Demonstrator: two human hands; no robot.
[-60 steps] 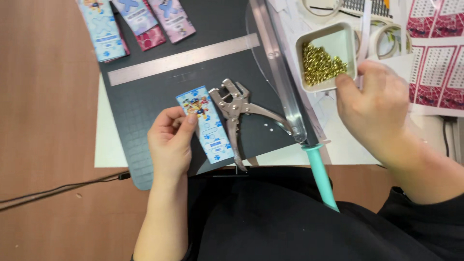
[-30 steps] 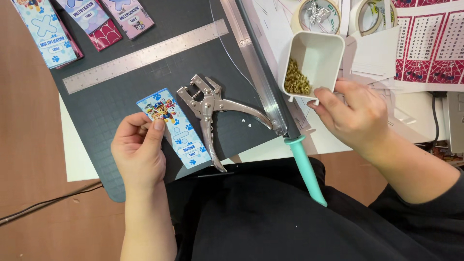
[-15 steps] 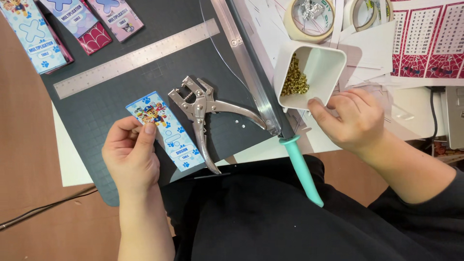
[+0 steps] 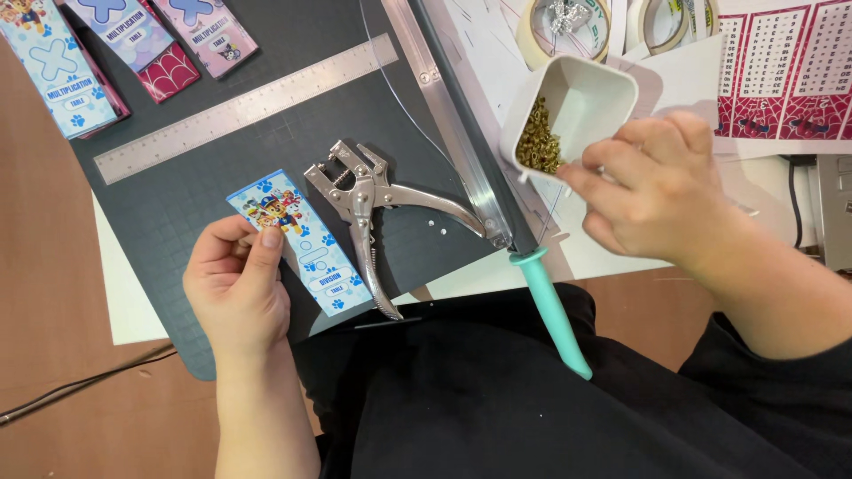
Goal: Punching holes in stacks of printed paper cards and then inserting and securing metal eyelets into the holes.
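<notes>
At frame centre, a light-blue paper card (image 4: 302,241) bears paw prints and a cartoon dog. It lies on a dark grey gridded cutting mat (image 4: 222,168). A white square plastic cup (image 4: 581,102), upper right, holds brass-gold eyelets (image 4: 538,137). The silvery metal punch pliers (image 4: 373,204) gleam; the trimmer's handle (image 4: 550,310) is teal.

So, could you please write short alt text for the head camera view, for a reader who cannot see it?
Seen from above, the right hand holds a tilted white tub of small brass eyelets, while the left hand pins a blue cartoon bookmark to a dark cutting mat. Metal eyelet pliers and a steel ruler lie on the mat.
</notes>
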